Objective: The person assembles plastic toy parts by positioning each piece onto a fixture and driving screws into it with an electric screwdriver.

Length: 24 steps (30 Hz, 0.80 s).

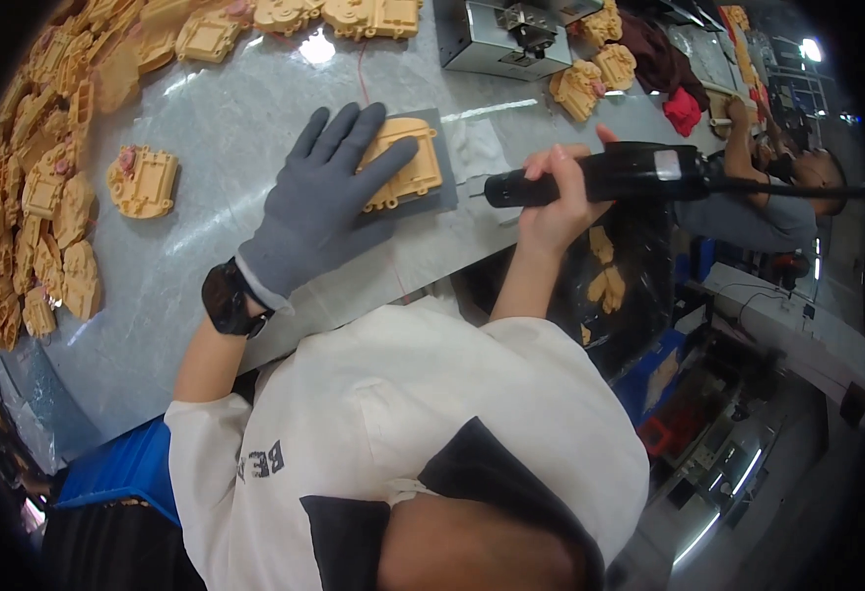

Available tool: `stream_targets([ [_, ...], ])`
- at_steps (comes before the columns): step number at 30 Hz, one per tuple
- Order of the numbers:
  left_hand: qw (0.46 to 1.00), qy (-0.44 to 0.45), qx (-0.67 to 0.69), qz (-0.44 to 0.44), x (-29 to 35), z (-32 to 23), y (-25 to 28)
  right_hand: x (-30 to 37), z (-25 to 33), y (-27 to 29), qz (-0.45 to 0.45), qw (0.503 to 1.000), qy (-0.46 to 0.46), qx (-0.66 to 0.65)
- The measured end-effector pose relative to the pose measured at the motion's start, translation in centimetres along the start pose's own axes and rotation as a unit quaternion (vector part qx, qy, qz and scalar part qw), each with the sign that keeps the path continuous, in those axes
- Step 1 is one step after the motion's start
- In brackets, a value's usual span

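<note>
My left hand (319, 192), in a grey glove, lies against a pale yellow plastic housing (413, 175). One finger crosses the housing's face and the thumb is at its near edge, holding it on a dark grey pad (442, 192). Bare-skinned, my right hand (563, 192) is wrapped round a black electric screwdriver (639, 172). The tool lies roughly level, its thin bit pointing left toward the housing, with a gap between them. Left of my gloved hand, a separate yellow housing (143, 183) with a pinkish part on it rests on the table.
Many yellow housings (43, 187) are heaped along the table's left side, with more at the far edge. A metal box-shaped device (506, 39) stands at the back. Blue bins (122, 468) are below the table. A person (758, 197) sits at the far right.
</note>
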State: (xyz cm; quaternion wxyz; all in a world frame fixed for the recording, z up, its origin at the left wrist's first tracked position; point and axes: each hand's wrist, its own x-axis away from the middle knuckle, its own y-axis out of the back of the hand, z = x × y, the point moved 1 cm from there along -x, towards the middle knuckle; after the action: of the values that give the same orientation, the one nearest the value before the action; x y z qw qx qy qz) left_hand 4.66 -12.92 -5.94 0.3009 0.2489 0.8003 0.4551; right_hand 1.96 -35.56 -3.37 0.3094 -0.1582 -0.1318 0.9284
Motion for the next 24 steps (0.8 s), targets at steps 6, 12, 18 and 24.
stream_targets([
  [6,0.998,-0.003,-0.009,-0.066,-1.7,-4.3,2.1,-8.3,4.1,-2.7,0.047,0.970,0.237,-0.014],
  [12,0.995,0.039,-0.021,-0.088,0.0,-1.2,-1.4,-12.3,2.5,-8.3,0.015,0.973,0.208,0.101],
  [18,0.953,0.180,0.154,-0.189,3.0,-0.2,-2.6,-13.6,-0.4,-6.1,0.063,0.966,0.225,0.111],
  [24,0.957,0.153,0.128,-0.212,3.3,1.2,-3.8,-9.6,-0.9,-5.4,0.087,0.975,0.202,0.018],
])
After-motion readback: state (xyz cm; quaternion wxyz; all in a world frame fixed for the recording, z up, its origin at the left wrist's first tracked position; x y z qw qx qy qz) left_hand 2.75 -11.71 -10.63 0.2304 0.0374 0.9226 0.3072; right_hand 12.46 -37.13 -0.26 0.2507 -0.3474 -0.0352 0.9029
